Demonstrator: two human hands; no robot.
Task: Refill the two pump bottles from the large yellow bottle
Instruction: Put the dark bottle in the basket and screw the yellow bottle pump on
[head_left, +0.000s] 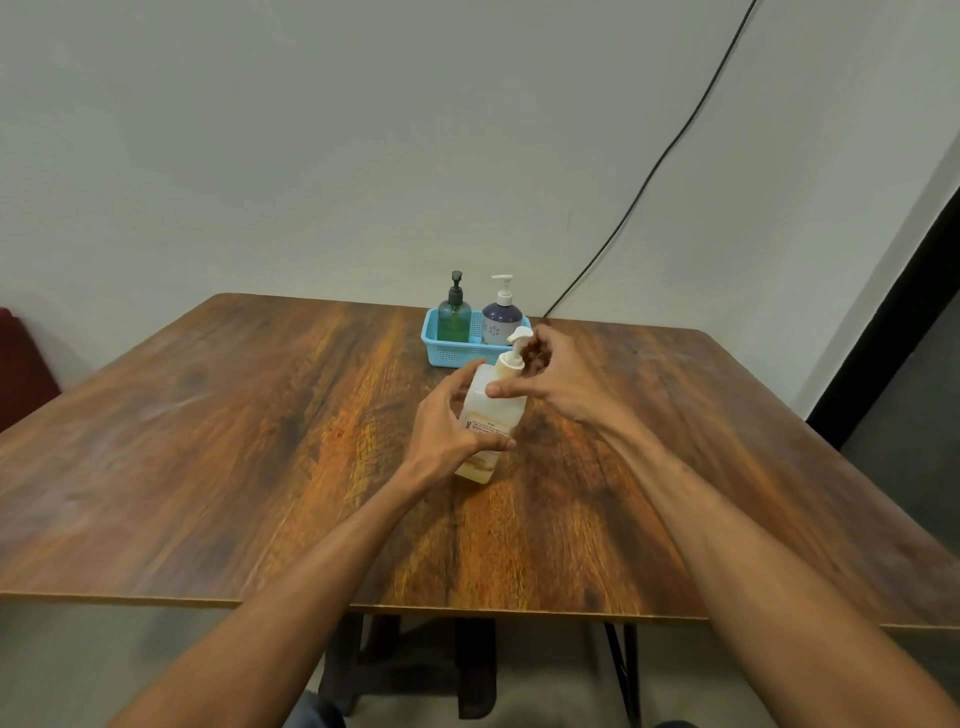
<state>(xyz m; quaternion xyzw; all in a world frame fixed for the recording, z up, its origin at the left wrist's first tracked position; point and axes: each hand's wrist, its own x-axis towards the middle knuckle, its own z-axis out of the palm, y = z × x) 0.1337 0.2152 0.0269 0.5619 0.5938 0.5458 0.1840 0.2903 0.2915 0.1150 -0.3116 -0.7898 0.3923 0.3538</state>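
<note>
The large pale yellow bottle (492, 413) stands slightly tilted on the wooden table (249, 447), its white pump (518, 336) still on top. My left hand (441, 426) grips the bottle's body from the left, thumb across the label. My right hand (563, 382) is at the bottle's top, with its fingers curled by the pump neck and its thumb on the bottle's shoulder. Behind it, a green pump bottle (454, 321) with a dark pump and a purple pump bottle (502, 316) with a white pump stand upright in a blue basket (451, 357).
A black cable (649, 176) runs down the wall to the table's back edge behind the basket. A dark red object (21, 364) sits beyond the table's left side. The table's front edge is close to me, with its legs visible below.
</note>
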